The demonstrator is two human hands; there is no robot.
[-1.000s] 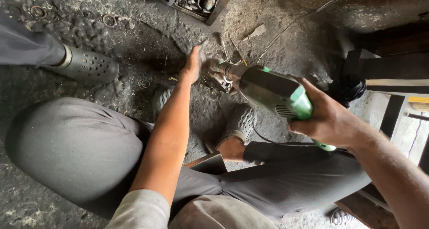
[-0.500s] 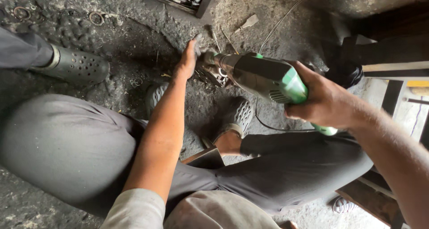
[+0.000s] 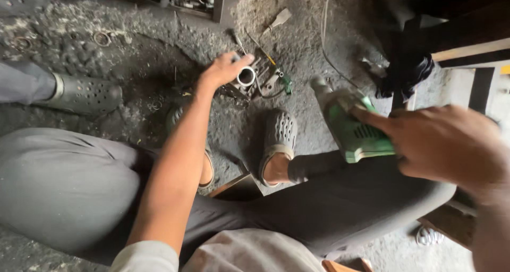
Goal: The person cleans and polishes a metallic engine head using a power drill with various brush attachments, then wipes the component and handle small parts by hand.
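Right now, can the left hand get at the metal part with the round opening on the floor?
Probably yes. The left hand already rests on the metal part, fingers beside its round opening, and nothing lies between them. The right hand holds the green power tool off to the side.

Green power tool (image 3: 353, 128) blurred, perhaps a drill

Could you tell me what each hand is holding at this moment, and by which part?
The right hand grips the green power tool by its rear body. The left hand rests on the metal part on the floor, fingers beside its round opening.
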